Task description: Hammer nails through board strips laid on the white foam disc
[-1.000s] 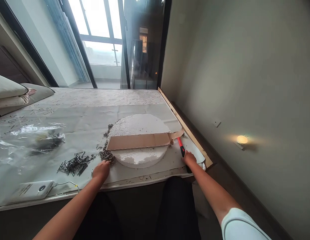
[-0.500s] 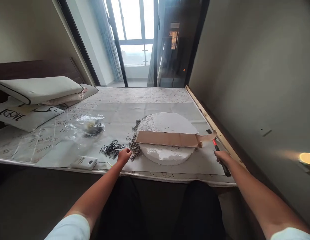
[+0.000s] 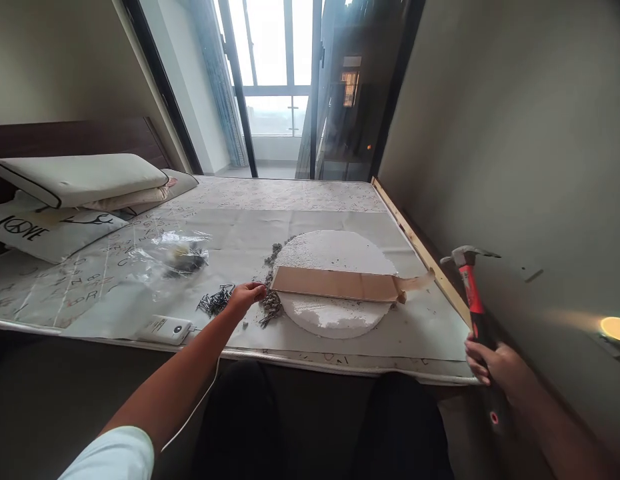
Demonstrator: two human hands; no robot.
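Hammer, raised upright at the right of the frame with its claw head against the grey wall, is the main change; my right hand is wrapped firmly round its dark grip. Half a second ago it was tilted low, its head beside the torn right end of the brown cardboard strip. I judge that the lift leaves it free to swing.

My left hand, just left of centre, has shifted up and right to the strip's left end. Its fingertips are pinched together; I cannot tell whether they hold anything or touch the cardboard.

The strip lies across the round white disc, right of centre, as it did before. Dark nails lie partly behind my left hand, and grey gravel lines the disc's left edge, also unmoved.
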